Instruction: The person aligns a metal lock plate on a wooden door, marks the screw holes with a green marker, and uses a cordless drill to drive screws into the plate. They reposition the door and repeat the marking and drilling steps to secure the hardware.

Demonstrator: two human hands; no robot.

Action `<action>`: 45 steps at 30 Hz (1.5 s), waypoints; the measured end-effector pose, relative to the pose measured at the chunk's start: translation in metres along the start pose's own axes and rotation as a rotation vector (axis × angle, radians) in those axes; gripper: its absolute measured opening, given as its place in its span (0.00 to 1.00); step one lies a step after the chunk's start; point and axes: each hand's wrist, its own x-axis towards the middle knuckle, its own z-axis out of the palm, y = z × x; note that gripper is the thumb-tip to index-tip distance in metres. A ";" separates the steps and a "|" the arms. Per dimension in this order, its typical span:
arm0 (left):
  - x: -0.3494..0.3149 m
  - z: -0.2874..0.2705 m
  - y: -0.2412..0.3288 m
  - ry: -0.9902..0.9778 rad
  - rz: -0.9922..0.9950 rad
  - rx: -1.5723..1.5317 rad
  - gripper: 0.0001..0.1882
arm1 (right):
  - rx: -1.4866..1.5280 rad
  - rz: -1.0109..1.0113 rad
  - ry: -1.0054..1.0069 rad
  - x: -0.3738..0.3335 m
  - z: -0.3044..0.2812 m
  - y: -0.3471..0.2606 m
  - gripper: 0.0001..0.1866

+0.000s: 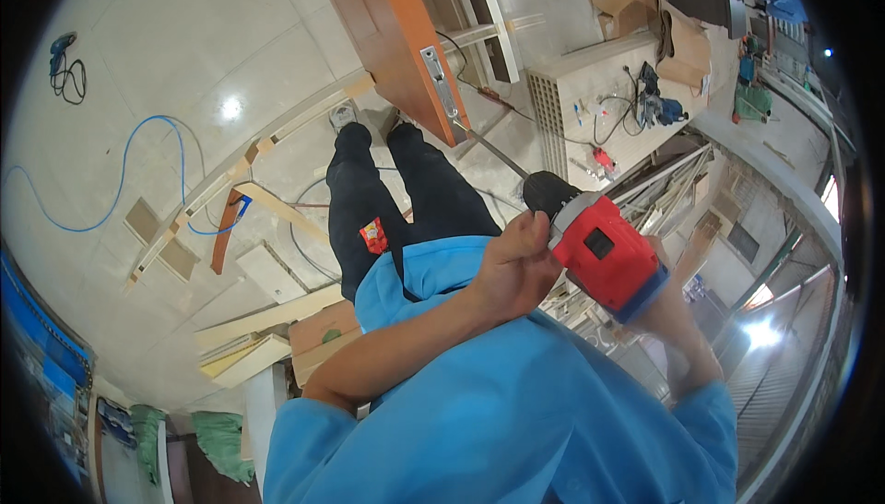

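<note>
A red and blue power drill [608, 250] with a black chuck is in both my hands. My left hand [518, 269] closes on its near side just behind the chuck. On the far side my right hand [666, 312] grips the drill, its fingers mostly hidden behind the body. From the chuck a long thin bit [499, 151] runs up and left to the edge of an orange-brown door [406, 29]. The bit's tip is at the lower end of a metal lock plate [441, 83] in that edge; I cannot tell whether it enters the wood.
Right of the door, a stack of pale panels [590, 89] carries a blue power tool [662, 109] and cords. Wood strips [678, 186] lie beyond the drill. A blue hose [138, 130], a corded tool [63, 47] and a hammer-like blue-ended tool [241, 207] lie on the left floor.
</note>
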 end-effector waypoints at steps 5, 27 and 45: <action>-0.006 0.000 0.003 0.045 -0.045 0.000 0.40 | 0.096 0.023 -0.056 -0.001 -0.010 -0.009 0.28; -0.002 0.003 0.005 0.029 -0.053 -0.014 0.43 | -0.019 -0.181 0.046 0.003 -0.011 -0.014 0.29; 0.000 0.003 0.008 -0.004 -0.032 -0.034 0.46 | 0.092 -0.008 -0.076 0.012 -0.018 -0.023 0.30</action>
